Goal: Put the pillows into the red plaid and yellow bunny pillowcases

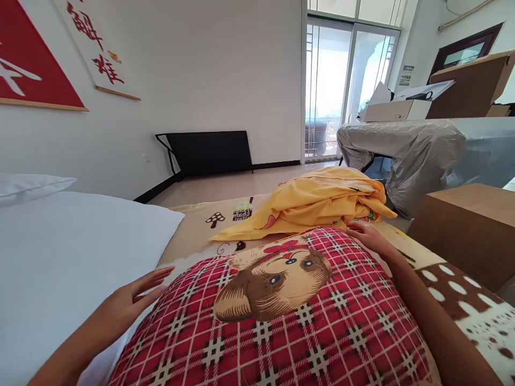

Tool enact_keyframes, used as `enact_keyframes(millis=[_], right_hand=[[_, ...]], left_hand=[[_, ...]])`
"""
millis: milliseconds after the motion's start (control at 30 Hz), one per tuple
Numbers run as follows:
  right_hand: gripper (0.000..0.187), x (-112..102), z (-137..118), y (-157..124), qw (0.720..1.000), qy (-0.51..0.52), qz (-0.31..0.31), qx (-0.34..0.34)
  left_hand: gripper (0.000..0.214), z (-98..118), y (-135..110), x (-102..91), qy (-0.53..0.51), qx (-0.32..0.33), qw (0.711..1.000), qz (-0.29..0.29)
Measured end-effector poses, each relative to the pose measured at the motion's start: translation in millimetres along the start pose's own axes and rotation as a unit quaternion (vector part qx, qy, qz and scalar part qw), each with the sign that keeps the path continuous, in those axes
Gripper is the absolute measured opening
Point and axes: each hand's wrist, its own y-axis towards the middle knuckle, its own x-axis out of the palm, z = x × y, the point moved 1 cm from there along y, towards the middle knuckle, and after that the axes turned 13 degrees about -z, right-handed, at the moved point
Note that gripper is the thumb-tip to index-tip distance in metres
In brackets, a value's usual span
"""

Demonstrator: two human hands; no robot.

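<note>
A red plaid pillow [281,327] with a cartoon dog face lies on the bed right in front of me. My left hand [132,300] rests open at its left edge, fingers stretched out flat, beside a white pillow [68,257]. My right hand [368,236] lies on the pillow's far right corner, fingers curved over the edge, next to a crumpled yellow cloth [317,201]. Whether it grips the pillow is not clear.
The bed has a beige patterned sheet [209,222]. A wooden bedside cabinet [466,225] stands at the right. Behind it is plastic-wrapped furniture [414,155] with cardboard boxes [402,104] on top. A black rack [209,153] leans on the far wall near a glass door [341,80].
</note>
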Motion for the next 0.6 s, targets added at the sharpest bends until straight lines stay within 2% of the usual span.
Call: enact_keyframes(millis=[67, 133, 200, 267, 333, 400, 433, 600], right_hand=[[0.056, -4, -34, -21, 0.998, -0.056, 0.003, -0.038], [0.055, 6, -72, -45, 0.987, -0.118, -0.014, -0.111], [0.054, 29, -102, -64, 0.968, -0.138, -0.080, -0.195], [0.053, 57, -116, -70, 0.943, -0.163, -0.166, -0.236], [0.053, 77, -114, -64, 0.925, -0.197, -0.225, -0.234], [0.053, 85, -100, -50, 0.923, -0.222, -0.236, -0.209], [0.053, 85, -92, -43, 0.926, -0.231, -0.227, -0.193], [0.057, 75, -52, -16, 0.946, -0.256, -0.170, -0.104]], left_hand=[[0.079, 16, -26, -1.7, 0.027, 0.007, 0.999, 0.017], [0.064, 43, -50, 11.4, 0.058, 0.081, 0.994, 0.044], [0.060, 75, -61, 36.5, 0.110, 0.184, 0.976, 0.043], [0.059, 98, -55, 63.9, 0.163, 0.242, 0.956, -0.019], [0.054, 106, -39, 82.9, 0.180, 0.248, 0.947, -0.101], [0.052, 99, -20, 89.1, 0.175, 0.231, 0.946, -0.144], [0.051, 91, -12, 88.4, 0.171, 0.220, 0.949, -0.148], [0.058, 38, 19, 79.1, 0.142, 0.153, 0.974, -0.084]])
